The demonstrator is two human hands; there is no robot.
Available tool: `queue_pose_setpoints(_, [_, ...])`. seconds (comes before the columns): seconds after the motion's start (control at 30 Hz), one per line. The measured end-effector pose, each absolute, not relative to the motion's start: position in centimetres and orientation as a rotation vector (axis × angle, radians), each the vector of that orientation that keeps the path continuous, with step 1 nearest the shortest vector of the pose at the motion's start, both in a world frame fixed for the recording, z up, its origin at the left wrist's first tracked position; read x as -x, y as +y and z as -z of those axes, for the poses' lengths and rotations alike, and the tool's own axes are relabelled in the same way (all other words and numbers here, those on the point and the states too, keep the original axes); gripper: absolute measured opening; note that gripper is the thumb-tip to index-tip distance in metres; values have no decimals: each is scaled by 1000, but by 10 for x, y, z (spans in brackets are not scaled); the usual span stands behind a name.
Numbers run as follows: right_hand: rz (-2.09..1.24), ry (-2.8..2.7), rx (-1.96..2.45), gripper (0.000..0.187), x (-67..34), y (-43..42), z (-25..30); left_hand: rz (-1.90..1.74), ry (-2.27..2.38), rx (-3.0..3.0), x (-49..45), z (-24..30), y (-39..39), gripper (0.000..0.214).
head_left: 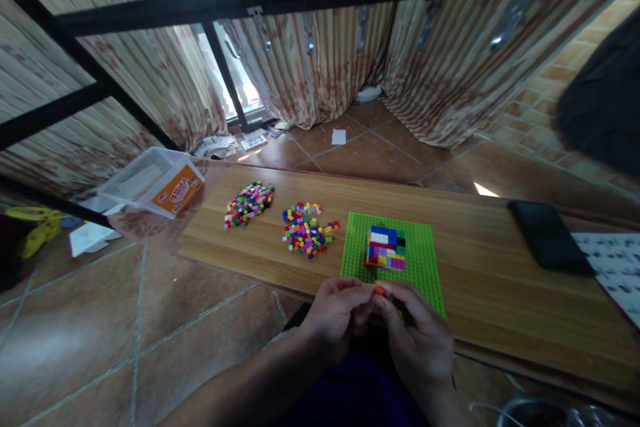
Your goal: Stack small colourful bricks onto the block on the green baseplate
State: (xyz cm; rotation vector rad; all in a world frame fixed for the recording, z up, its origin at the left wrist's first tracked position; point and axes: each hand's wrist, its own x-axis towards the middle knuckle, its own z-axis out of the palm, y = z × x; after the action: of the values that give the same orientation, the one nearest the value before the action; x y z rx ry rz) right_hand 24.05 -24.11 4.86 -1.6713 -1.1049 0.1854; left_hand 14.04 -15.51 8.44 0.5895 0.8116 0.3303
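My left hand (336, 310) and my right hand (423, 330) meet at the near edge of a green baseplate (423, 247). Between their pinched fingertips sits a small orange toy brick (379, 290), partly covered by the fingers. A yellowish spot shows beside it on the left, too small to tell apart. Just beyond the fingers, a low block of joined toy bricks (387, 247) in blue, white, red, yellow, green and pink stands on the baseplate.
Two piles of loose toy bricks, a nearer pile (306, 235) and a farther pile (249, 203), lie on the wooden table (480, 253). A dark flat device (550, 237) and a printed sheet (613, 263) are at right. A clear plastic box (150, 177) stands past the table's left end.
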Motion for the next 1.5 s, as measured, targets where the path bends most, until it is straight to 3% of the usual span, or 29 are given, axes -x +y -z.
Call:
queue_pose_setpoints(0.17, [-77, -1126, 1667, 11, -234, -240, -51, -374, 804, -569, -139, -90, -160, 28])
queue_pose_setpoints(0.33, [-242, -1137, 1630, 10, -243, -245, -55, -312, 797, -613, -131, -87, -152, 29])
queue_pose_setpoints(0.5, [-392, -800, 1653, 16, -263, -255, -59, -350, 786, -662, -120, -83, -135, 32])
queue_pose_setpoints(0.93, [-644, -542, 1451, 21, -264, -250, -51, -302, 663, -559, -130, -69, -133, 19])
queue_pose_setpoints(1.17, [-587, -896, 1667, 19, -249, -235, -59, -347, 724, -549, -135, -62, -131, 27])
queue_pose_setpoints(1.5, [-202, -1760, 2162, 23, -214, -145, -21, -619, 1128, -704, -73, -27, -107, 26])
